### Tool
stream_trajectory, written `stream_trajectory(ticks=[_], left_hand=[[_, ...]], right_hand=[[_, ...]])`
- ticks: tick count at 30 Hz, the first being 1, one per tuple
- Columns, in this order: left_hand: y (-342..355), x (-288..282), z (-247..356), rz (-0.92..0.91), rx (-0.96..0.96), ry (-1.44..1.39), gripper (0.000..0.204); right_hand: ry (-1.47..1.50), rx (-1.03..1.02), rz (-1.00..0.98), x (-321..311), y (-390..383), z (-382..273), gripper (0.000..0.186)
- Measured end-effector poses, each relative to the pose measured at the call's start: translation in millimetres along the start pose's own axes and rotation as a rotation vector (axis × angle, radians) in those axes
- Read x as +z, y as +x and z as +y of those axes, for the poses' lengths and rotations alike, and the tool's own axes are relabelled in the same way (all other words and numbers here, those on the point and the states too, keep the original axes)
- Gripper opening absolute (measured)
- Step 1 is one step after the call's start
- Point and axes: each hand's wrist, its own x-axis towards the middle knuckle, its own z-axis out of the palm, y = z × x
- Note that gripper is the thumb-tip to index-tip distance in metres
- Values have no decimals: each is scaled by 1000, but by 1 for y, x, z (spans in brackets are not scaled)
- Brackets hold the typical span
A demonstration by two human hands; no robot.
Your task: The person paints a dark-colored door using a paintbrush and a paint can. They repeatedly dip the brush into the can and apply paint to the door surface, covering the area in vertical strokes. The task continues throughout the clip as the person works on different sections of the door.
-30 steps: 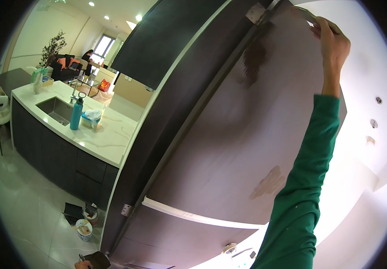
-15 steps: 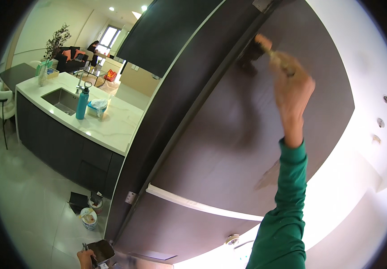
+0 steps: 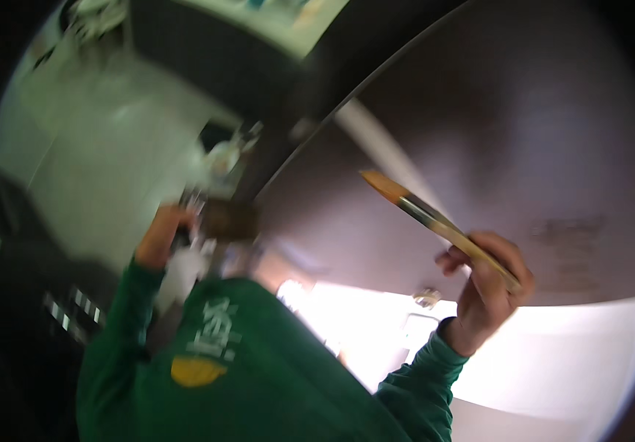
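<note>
Clamping paintbrush (image 3: 416,210) in right grip (image 3: 491,286), left grip (image 3: 164,230) too blurred to tell, brown tray (image 3: 232,219) beside it, pale strip (image 3: 378,138) behind paintbrush

The right hand (image 3: 490,276) is held out at the right, fingers (image 3: 505,252) curled in a grip; at the left, the left hand (image 3: 160,232) is held closed, blurred.

Wearer in green long-sleeved top (image 3: 280,376), pullover-like, cloth matt. On the front: white lettering (image 3: 216,328), blurred, a yellow rounded shape (image 3: 196,371) at its near end. Left sleeve (image 3: 120,331) green down to the wrist; right sleeve (image 3: 422,390) likewise, creased in folds. Left hand (image 3: 164,234), right hand (image 3: 488,291) bare.
</note>
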Motion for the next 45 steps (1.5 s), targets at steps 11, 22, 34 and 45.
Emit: stream_trajectory(ticks=[11, 22, 34, 45], left_hand=[[-56, 56, 82, -89, -57, -158, 10], [-87, 116, 60, -329, 381, 329, 7], [-111, 145, 63, -305, 556, 326, 15], [-88, 46, 63, -341, 946, 406, 20]], right_hand=[[-256, 303, -644, 79, -54, 133, 27], [-572, -14, -897, 108, -99, 237, 27], [-378, 35, -660, 27, -129, 165, 22], [-4, 501, -278, -10, -166, 114, 28]])
